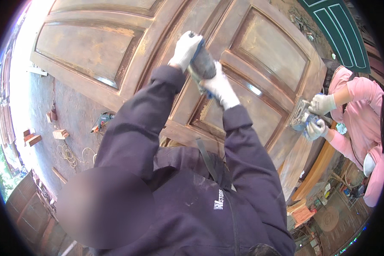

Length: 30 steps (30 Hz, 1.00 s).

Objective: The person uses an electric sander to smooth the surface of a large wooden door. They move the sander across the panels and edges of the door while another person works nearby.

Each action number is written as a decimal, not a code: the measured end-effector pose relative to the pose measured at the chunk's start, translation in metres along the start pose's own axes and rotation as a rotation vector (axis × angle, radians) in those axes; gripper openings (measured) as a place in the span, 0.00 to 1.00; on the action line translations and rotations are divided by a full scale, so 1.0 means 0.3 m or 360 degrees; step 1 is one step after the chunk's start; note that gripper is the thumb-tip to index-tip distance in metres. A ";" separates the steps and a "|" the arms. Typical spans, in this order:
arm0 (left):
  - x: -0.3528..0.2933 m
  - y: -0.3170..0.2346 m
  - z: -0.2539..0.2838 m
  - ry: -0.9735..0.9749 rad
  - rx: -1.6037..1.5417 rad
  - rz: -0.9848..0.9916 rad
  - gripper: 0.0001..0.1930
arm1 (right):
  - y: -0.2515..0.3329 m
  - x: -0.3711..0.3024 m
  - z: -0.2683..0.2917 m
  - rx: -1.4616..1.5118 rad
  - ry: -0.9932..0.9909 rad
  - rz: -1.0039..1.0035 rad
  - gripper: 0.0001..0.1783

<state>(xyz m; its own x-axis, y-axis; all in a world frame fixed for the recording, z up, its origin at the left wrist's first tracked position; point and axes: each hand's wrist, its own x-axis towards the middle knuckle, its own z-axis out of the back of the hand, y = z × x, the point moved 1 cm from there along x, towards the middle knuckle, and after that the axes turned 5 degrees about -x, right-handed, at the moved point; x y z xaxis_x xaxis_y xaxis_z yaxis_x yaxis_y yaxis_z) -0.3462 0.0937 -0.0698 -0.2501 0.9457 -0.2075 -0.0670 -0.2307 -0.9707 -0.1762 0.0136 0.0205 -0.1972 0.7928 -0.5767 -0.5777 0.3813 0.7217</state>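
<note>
A large panelled wooden door [111,48] lies in front of me, its brown finish worn pale in patches. On its middle rails rests a grey and blue power sander [204,65], tilted in the view. My left hand [186,50], in a white glove, is closed around the sander's far end. Lower on the same tool, my right hand [221,87], also gloved in white, grips the near end. Both hands partly hide the sander's body, and its sanding face is out of sight against the wood.
At the right, a co-worker in pink [357,100] holds another sander [301,115] on the door's edge with gloved hands. A green panelled door [339,32] stands far right. On the floor at left are a power drill [102,121], wood blocks [60,134] and coiled cord [67,155].
</note>
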 end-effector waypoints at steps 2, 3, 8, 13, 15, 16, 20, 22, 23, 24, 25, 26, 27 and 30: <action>-0.158 0.004 0.025 0.0050 -0.0187 0.0108 0.13 | -0.081 -0.050 -0.058 -0.0271 -0.0107 0.0173 0.42; -0.260 -0.019 0.052 0.0064 -0.0257 0.0167 0.12 | -0.091 -0.112 -0.082 -0.0402 -0.0094 0.0192 0.42; -0.633 0.054 0.188 -0.0114 -0.0364 0.0315 0.03 | -0.221 -0.342 -0.264 -0.0584 0.0180 0.0190 0.55; -0.496 -0.052 0.131 0.0107 -0.0290 0.0353 0.04 | -0.156 -0.313 -0.261 -0.0237 0.0011 -0.0051 0.60; -0.338 -0.111 0.048 0.0187 -0.0163 0.0221 0.06 | -0.173 -0.221 -0.250 -0.0142 -0.0337 0.0110 0.56; -0.261 -0.119 0.002 0.0246 -0.0196 0.0230 0.09 | -0.139 -0.171 -0.212 -0.0138 -0.0374 -0.0012 0.54; 0.044 -0.243 -0.191 0.0416 0.0091 0.0041 0.16 | -0.048 0.048 -0.007 -0.0177 -0.0558 -0.0281 0.47; 0.209 -0.243 -0.275 0.0359 0.0199 -0.0206 0.18 | -0.024 0.178 0.093 -0.0055 -0.0631 -0.0158 0.44; 0.301 -0.260 -0.305 0.0494 0.0321 -0.0368 0.19 | -0.002 0.243 0.136 -0.0117 -0.0744 -0.0162 0.42; 0.387 -0.231 -0.318 0.0439 0.0139 -0.0368 0.22 | 0.065 0.298 0.182 -0.0092 -0.0595 -0.0163 0.52; 0.443 -0.273 -0.390 0.0260 0.0066 -0.0497 0.16 | 0.049 0.384 0.240 -0.0126 -0.0547 -0.0141 0.49; 0.576 -0.244 -0.381 0.0242 0.1439 -0.1273 0.17 | 0.089 0.458 0.259 -0.0071 -0.0426 -0.0115 0.48; 0.563 -0.273 -0.432 0.0238 0.1141 -0.0980 0.17 | 0.060 0.509 0.292 -0.0011 -0.0475 -0.0170 0.47; 0.469 -0.429 -0.479 0.0262 0.0651 -0.0420 0.20 | 0.018 0.578 0.346 0.0155 -0.0623 -0.0206 0.47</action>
<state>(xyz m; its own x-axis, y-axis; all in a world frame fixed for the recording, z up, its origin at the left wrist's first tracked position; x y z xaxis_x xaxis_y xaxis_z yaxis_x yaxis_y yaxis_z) -0.2340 0.2894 0.0086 -0.0208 0.9997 -0.0100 -0.4880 -0.0189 -0.8726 -0.1311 0.2024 -0.0359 0.1986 0.8490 -0.4896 -0.4965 0.5179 0.6966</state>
